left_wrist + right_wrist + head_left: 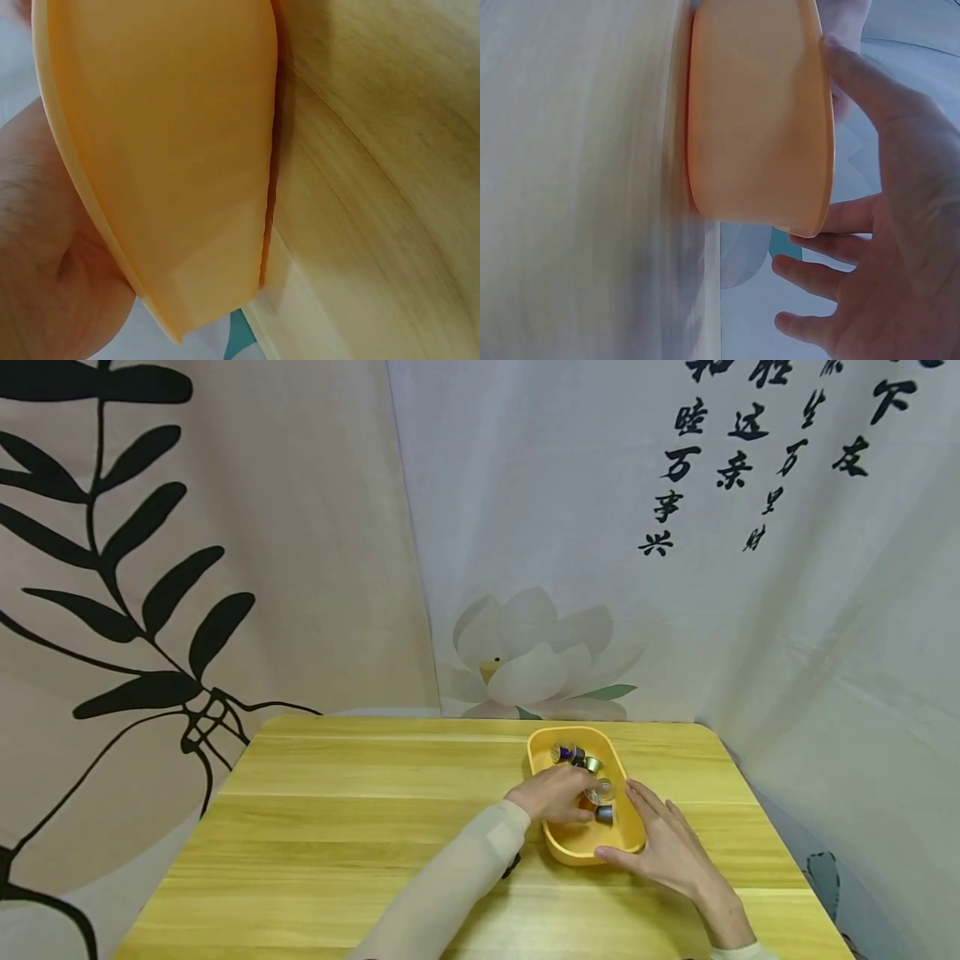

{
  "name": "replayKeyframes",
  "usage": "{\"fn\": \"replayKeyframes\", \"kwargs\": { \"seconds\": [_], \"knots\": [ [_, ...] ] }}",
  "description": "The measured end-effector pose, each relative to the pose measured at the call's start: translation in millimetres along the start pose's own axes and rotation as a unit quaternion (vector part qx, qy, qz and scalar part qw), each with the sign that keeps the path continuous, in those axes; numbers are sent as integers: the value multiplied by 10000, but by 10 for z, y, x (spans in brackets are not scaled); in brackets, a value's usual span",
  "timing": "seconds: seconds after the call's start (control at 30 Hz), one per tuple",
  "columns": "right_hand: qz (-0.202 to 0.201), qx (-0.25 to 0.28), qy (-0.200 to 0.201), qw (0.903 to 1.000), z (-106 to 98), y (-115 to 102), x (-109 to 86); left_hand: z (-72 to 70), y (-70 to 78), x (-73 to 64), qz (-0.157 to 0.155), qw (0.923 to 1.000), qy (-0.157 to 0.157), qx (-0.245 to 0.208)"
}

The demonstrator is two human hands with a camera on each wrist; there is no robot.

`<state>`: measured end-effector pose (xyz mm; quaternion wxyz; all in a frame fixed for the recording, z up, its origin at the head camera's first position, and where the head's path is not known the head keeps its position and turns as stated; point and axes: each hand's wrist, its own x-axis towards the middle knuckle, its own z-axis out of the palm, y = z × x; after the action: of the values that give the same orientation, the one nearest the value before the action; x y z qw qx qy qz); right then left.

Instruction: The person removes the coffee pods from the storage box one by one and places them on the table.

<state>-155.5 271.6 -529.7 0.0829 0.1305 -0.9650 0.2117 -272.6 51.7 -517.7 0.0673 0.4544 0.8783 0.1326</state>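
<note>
A yellow-orange plastic tray (574, 852) stands on the wooden table, holding several small metallic capsules, among them a dark purple one (561, 753), a pale gold one (593, 764) and a blue-grey one (604, 814). My left hand (557, 793) reaches over the tray's left rim, fingers down among the capsules. Whether it grips one I cannot tell; the tray wall hides its fingertips in the left wrist view. My right hand (670, 847) lies along the right side, its spread fingers and thumb (855, 71) at the rim.
A small black object (512, 865) shows beside the left sleeve, near the tray. The wooden table (360, 793) extends to the left. Behind it hangs a pale cloth (337, 568) printed with leaves, a lotus and dark characters.
</note>
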Motion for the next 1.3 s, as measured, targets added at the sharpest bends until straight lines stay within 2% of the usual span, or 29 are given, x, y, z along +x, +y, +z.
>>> {"fn": "replayKeyframes", "kwargs": {
  "seconds": [0.27,0.53,0.93,1.3],
  "knots": [
    [56,-18,-44,10000,4,1,9,-5,-32,75,-2,9999,-117,110],
    [129,35,-97,9999,20,14,12,4,-27,96,-66,10000,-32,-37],
    [161,100,-99,9998,24,8,-2,50,-34,113,-223,9997,-30,19],
    [118,85,-43,9999,31,-30,1,30,-44,97,-158,9997,151,-64]
  ]
}}
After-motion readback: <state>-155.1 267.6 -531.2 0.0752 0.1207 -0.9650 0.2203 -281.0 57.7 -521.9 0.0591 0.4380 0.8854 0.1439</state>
